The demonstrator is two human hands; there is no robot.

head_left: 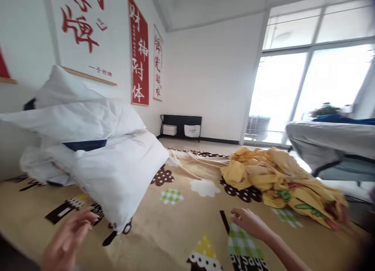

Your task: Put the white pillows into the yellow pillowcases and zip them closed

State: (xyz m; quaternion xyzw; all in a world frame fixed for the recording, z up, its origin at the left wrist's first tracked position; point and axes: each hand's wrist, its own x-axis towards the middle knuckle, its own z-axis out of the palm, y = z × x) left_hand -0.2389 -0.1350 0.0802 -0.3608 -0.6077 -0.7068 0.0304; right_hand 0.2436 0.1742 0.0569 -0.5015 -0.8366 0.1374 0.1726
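Observation:
My left hand (68,237) is at the lower left, blurred, with its fingers apart and nothing in them. It hovers near the lower corner of a white pillow (125,173), which leans against a stack of more white pillows (88,118). My right hand (252,224) is over the patterned tan blanket (164,232), its fingers loosely bent and no object visible in them; I cannot tell whether it touches the blanket. Beyond it and to the right lies a crumpled yellow cloth (263,173) with green and red patches.
At the right edge, a blurred shape like another person's hand (341,218) is at the yellow cloth's end. A grey-covered piece of furniture (319,140) stands behind it. A low black rack (181,122) is by the far wall, and hanging scrolls (139,52) line the left wall.

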